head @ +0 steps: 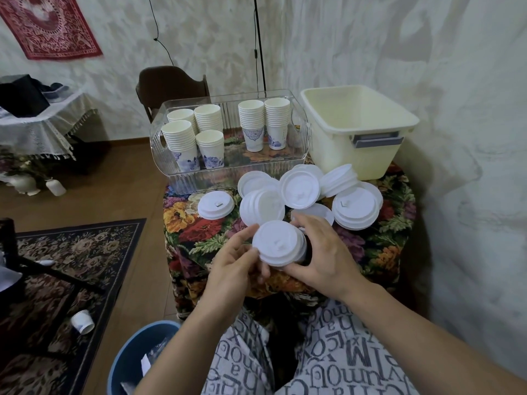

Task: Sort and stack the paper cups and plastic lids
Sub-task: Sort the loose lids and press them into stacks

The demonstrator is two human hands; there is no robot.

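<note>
Near the bottom edge, a blue bucket (137, 357) stands on the floor beside the person's knees. Above it, both hands hold a small stack of white lids (278, 243) over the near edge of the flowered tablecloth (194, 223). The left hand (236, 262) pinches the stack's left rim; the right hand (322, 252) wraps around its right side, perhaps holding more lids underneath. Beyond, loose lids (299, 192) lie in overlapping piles on the cloth. Farther back, a clear tray (171, 166) holds 6 stacks of paper cups (209, 132), and a cream tub (368, 155) stands just beside it on the right.
</note>
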